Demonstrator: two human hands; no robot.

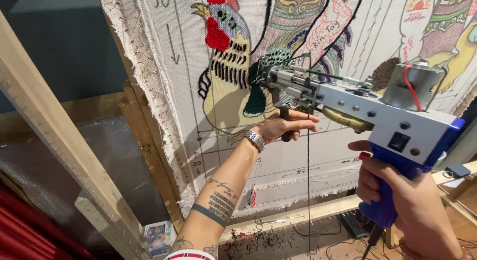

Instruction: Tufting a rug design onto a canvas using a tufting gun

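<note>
Tufting gun point(367, 108) in silver and blue sat at the centre of the view, its needle end pressed to stretched backing cloth point(298, 155) at a dark green patch of pile point(258, 98). Right hand point(397, 190) was closed fully round the gun's blue rear grip below the motor housing, fingers curled tight, with a red-painted thumbnail showing. Left hand point(283, 127) was wrapped round the black front handle under the gun's nose, fingers partly extended along it; a metal watch point(255, 140) sat on that wrist. A thin dark yarn point(308, 190) dropped straight down from the gun toward the floor (its far end was out of sight). Left of the gun, a partly tufted bird design point(223, 56) with red and yellow pile filled the cloth. Below the gun ran a wooden frame rail point(298, 215), with yarn scraps point(268, 237) scattered under it. Far left of the gun stood a slanted wooden beam point(54, 136).

Judging from this, the hanging yarn might snag or pull taut and skip stitches, and a tilted gun could tear the cloth.
</note>
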